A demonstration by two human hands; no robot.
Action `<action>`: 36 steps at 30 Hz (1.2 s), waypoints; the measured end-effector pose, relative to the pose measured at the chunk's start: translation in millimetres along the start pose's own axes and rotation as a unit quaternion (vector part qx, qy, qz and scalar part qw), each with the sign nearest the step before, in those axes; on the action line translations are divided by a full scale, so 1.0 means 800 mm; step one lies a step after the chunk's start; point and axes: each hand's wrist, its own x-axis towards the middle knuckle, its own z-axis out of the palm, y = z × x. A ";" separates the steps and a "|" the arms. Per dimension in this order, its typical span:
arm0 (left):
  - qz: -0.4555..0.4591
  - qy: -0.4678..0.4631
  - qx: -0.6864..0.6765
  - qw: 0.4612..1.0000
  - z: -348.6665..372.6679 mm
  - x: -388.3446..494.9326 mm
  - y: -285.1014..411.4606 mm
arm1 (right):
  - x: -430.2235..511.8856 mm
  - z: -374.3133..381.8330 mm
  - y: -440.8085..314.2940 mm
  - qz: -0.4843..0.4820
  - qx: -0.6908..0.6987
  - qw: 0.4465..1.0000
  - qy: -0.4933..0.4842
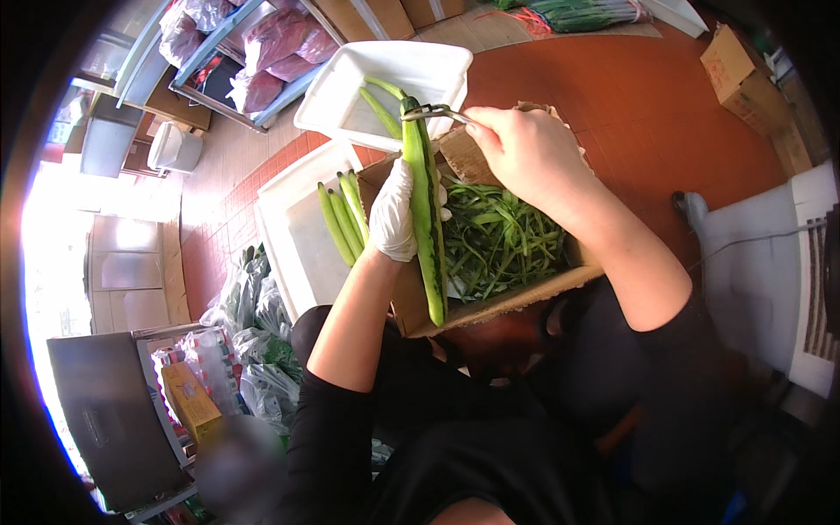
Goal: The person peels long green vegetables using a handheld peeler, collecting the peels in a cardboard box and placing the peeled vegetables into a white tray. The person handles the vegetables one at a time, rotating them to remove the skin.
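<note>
My left hand, in a thin white glove, grips a long green luffa around its middle and holds it nearly upright. Dark strips of skin run down the luffa, with pale green bands between them. In my bare right hand is a metal peeler, its head against the luffa's dark upper end. Below both hands stands a cardboard box, holding a heap of thin green peelings. The luffa slants over the box's left side. Gloved fingertips show on its far side.
Several pale green peeled luffas lie in a white plastic tub on the left. Another white tub beyond the box holds more. Bagged vegetables stand at left; a white appliance-like block is at right.
</note>
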 end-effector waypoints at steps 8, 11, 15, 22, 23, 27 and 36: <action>0.082 0.103 -0.057 0.990 -0.051 0.031 0.006 | -0.081 0.032 -0.034 -0.054 0.009 0.984 -0.167; 0.151 0.084 -0.111 0.979 -0.107 0.042 0.032 | -0.114 0.038 -0.045 -0.062 -0.040 0.920 -0.385; 0.150 0.042 -0.180 0.971 -0.135 0.039 0.053 | -0.115 0.034 -0.026 -0.120 -0.111 0.883 -0.440; 0.122 0.124 -0.064 0.983 -0.060 0.029 0.010 | -0.040 0.023 -0.042 -0.088 -0.023 0.994 -0.059; 0.118 0.132 -0.066 0.982 -0.055 0.030 0.009 | -0.044 0.031 -0.041 -0.084 -0.028 0.994 -0.060; 0.136 0.212 -0.047 0.967 -0.079 0.027 0.032 | -0.092 0.047 -0.037 -0.103 -0.087 0.965 -0.225; 0.292 0.339 -0.049 0.893 -0.223 0.012 0.152 | -0.093 0.028 -0.005 -0.053 -0.215 0.850 -0.477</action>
